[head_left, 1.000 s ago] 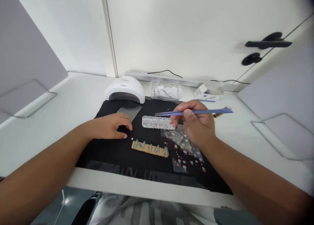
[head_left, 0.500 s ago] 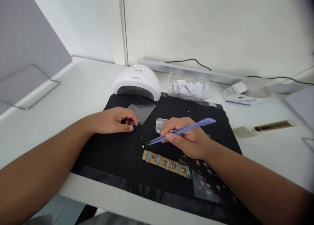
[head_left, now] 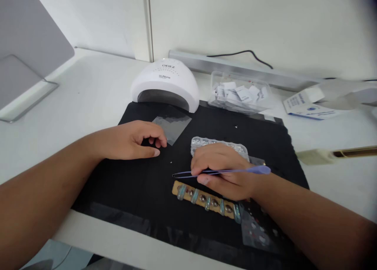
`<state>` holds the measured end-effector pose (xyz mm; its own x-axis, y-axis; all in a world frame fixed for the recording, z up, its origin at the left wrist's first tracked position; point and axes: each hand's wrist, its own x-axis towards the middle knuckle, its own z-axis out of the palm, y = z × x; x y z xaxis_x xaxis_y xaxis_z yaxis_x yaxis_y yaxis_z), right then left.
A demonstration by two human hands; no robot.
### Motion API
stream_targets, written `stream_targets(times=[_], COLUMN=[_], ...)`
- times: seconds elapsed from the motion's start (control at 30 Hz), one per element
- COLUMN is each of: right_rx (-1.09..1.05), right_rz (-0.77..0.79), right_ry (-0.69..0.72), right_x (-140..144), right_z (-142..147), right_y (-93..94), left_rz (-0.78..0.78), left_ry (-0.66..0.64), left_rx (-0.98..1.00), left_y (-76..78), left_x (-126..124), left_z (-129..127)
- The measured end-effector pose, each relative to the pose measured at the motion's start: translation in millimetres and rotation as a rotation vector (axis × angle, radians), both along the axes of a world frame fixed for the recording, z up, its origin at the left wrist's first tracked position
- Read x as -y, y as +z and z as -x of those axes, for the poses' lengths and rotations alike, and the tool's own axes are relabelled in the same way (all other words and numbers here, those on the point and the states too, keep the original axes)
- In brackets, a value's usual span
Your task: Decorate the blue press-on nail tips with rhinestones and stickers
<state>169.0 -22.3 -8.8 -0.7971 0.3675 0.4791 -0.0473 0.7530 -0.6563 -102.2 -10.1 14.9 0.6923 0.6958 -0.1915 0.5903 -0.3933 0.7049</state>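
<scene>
My right hand (head_left: 224, 170) is closed around purple tweezers (head_left: 235, 170), which lie nearly level, tips pointing left. At the tips is a tiny round dark piece (head_left: 173, 176); whether it is pinched I cannot tell. Just below lies a tan strip (head_left: 204, 199) bearing several teal nail tips, with dark shiny beads between them. My left hand (head_left: 135, 140) rests on the black mat (head_left: 132, 183), fingers loosely curled and thumb apart, holding nothing. Behind my right hand, partly covered, is a clear compartment case (head_left: 198, 142) with small sparkling pieces.
A white nail lamp (head_left: 165, 81) stands at the mat's back edge, a clear sheet (head_left: 173, 124) before it. Further right are a clear tray (head_left: 241, 95) of white packets, an opened box (head_left: 309, 103) and a brush (head_left: 338, 154). A sticker sheet (head_left: 256, 232) lies under my right forearm.
The view has shifted, and the tweezers have turned flatter, their tips now at the spot where a tiny white round piece lay. More of the compartment case shows. My left hand stays on the mat.
</scene>
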Motion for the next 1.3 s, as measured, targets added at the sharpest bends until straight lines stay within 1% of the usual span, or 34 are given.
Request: stream_targets(times=[0.17, 0.27, 0.3, 0.33, 0.43, 0.47, 0.57, 0.67, 0.8, 1.0, 1.13, 1.23, 1.3], right_rx=[-0.004, -0.025, -0.048, -0.087, -0.281, -0.347, -0.470, -0.507, -0.495, -0.532, -0.532, -0.523, -0.524], right_rz=[0.006, 0.030, 0.092, 0.188, 0.548, 0.629, 0.766, 0.896, 0.936, 0.973, 0.973, 0.985, 0.994], right_ry=[0.020, 0.014, 0.004, -0.016, -0.129, -0.166, -0.238, -0.279, -0.305, -0.275, -0.265, -0.289, -0.302], right_x=[-0.3, 0.8, 1.2, 1.3, -1.4, -3.5, -12.1, -18.6, -19.7, -19.7, -21.9, -23.8, -25.1], right_z=[0.3, -0.6, -1.3, -2.0, -3.8, -4.2, -4.5, -4.0, -2.7, -1.8, -2.5, -3.1, -3.4], right_y=[-0.3, -1.0, -1.6, -2.3, -5.2, -6.0, -6.3, -4.0, -1.6, -2.3, -2.6, -2.5, -2.7], left_rz=[-0.017, -0.088, -0.129, -0.171, -0.260, -0.273, -0.291, -0.331, -0.358, -0.368, -0.314, -0.287, -0.272], left_ry=[-0.004, -0.047, -0.082, -0.126, -0.247, -0.264, -0.290, -0.302, -0.290, -0.301, -0.228, -0.171, -0.156], left_rx=[-0.014, -0.003, 0.001, 0.003, -0.012, -0.020, -0.056, -0.095, -0.107, -0.149, -0.153, -0.115, -0.090], left_y=[-2.0, -1.2, -0.7, 0.0, 0.9, 0.7, -1.3, -4.1, -6.2, -4.9, -4.9, -5.9, -6.5], left_x=[-0.7, 2.1, 4.4, 7.2, 18.2, 21.9, 30.2, 33.0, 33.1, 36.0, 36.6, 34.8, 33.3], left_z=[1.3, -2.3, -5.0, -8.3, -19.8, -23.4, -31.1, -34.6, -36.1, -39.9, -43.2, -43.5, -42.3])
